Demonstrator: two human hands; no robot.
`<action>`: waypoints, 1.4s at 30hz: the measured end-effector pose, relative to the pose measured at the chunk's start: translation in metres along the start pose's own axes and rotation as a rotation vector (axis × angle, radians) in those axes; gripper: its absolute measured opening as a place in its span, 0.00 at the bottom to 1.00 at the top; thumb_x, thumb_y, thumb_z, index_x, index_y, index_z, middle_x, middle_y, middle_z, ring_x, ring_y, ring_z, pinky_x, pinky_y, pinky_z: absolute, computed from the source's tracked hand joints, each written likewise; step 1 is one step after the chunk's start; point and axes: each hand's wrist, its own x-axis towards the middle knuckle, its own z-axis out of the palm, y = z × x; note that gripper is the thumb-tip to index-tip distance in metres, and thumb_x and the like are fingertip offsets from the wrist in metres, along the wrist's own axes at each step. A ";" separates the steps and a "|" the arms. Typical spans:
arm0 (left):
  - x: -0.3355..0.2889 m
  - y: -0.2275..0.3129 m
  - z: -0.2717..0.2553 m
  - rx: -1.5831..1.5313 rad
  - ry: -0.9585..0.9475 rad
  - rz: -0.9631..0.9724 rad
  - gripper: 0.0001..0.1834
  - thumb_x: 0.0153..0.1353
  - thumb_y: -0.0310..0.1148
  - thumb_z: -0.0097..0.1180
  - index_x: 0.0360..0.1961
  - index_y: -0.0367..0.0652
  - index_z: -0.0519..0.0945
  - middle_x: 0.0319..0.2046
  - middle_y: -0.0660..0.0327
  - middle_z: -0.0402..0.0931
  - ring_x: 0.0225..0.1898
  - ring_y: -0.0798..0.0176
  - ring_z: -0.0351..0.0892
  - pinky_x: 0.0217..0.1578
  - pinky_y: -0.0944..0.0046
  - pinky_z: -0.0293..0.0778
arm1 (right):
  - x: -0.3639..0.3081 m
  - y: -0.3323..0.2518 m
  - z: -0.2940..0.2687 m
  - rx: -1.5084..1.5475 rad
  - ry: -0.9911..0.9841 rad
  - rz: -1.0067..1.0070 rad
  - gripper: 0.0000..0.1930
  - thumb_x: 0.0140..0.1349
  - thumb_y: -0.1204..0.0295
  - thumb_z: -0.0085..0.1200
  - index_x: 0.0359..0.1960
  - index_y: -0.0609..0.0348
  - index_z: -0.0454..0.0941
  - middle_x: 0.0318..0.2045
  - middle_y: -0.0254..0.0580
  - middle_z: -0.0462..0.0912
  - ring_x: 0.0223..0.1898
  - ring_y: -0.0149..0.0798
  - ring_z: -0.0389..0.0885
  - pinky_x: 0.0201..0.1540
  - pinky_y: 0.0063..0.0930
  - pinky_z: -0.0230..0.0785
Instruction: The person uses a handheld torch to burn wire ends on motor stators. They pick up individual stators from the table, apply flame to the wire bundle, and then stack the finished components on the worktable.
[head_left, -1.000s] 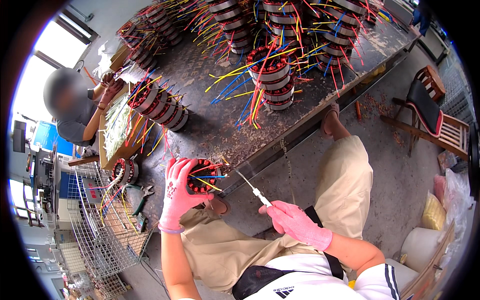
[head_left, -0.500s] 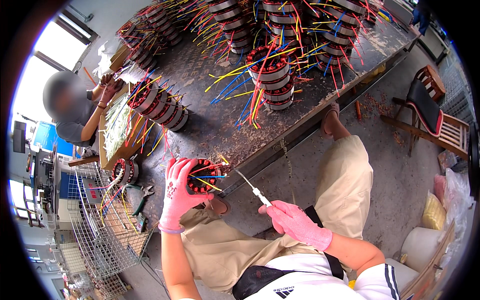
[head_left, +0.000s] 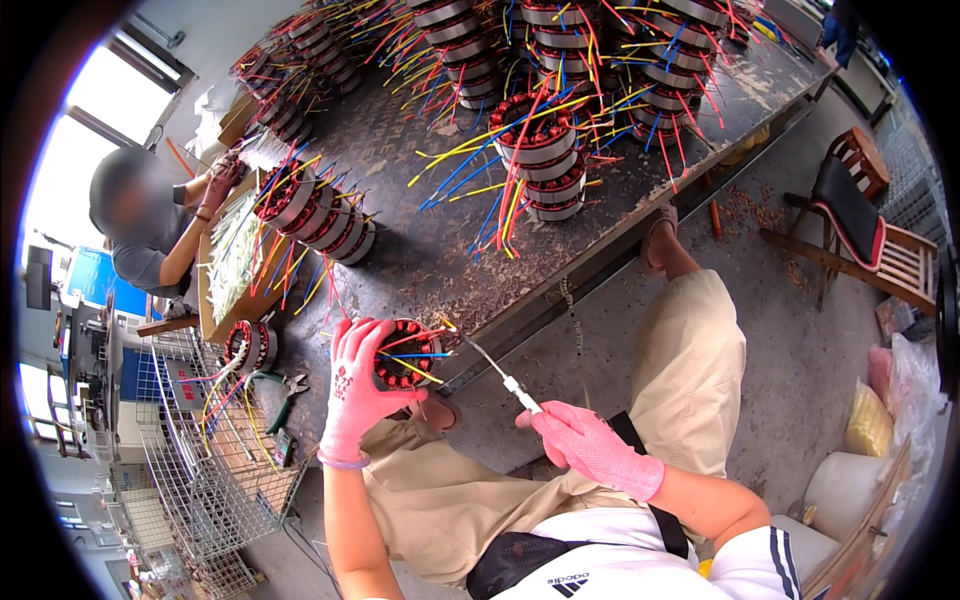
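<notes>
At the table's near corner, my left hand (head_left: 358,378), in a pink glove, is closed round the side of a motor stator (head_left: 411,373). This stator has red copper windings inside its ring; red, yellow and blue lead wires stick out of it to the right. My right hand (head_left: 590,442), also gloved in pink, grips a thin rod-like tool with a white handle (head_left: 518,391). Its slim grey tip points up and left toward the stator, apart from it. What kind of tool it is I cannot make out.
Stacked stators (head_left: 545,160) with many coloured wires crowd the table (head_left: 420,270). Another stack (head_left: 318,215) lies tilted beside a box of pale strips (head_left: 235,255). Green-handled pliers (head_left: 287,405) rest near a wire basket (head_left: 215,480). Across the table, a co-worker handles something. A chair (head_left: 860,215) stands right.
My hands, the stator and the tool hold nearly the same places. The co-worker's hands have shifted slightly.
</notes>
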 end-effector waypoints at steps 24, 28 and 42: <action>0.001 -0.001 0.000 -0.014 -0.024 -0.008 0.51 0.27 0.43 0.79 0.59 0.41 0.73 0.56 0.55 0.74 0.63 0.49 0.68 0.71 0.43 0.52 | 0.003 0.004 0.000 -0.031 0.010 0.041 0.17 0.73 0.56 0.44 0.49 0.55 0.78 0.18 0.29 0.68 0.18 0.22 0.62 0.20 0.21 0.54; 0.001 0.000 -0.001 -0.012 -0.023 -0.008 0.52 0.25 0.39 0.79 0.59 0.41 0.73 0.56 0.55 0.74 0.64 0.50 0.69 0.71 0.43 0.52 | 0.002 -0.003 0.000 -0.020 0.006 0.060 0.17 0.74 0.60 0.43 0.50 0.60 0.78 0.17 0.28 0.68 0.19 0.23 0.63 0.23 0.21 0.57; 0.003 -0.004 0.005 -0.131 -0.025 -0.013 0.49 0.27 0.41 0.80 0.57 0.42 0.72 0.56 0.54 0.74 0.61 0.49 0.71 0.71 0.43 0.52 | -0.002 0.001 -0.008 0.035 0.028 0.082 0.17 0.74 0.57 0.44 0.52 0.54 0.78 0.18 0.29 0.69 0.17 0.21 0.61 0.20 0.20 0.54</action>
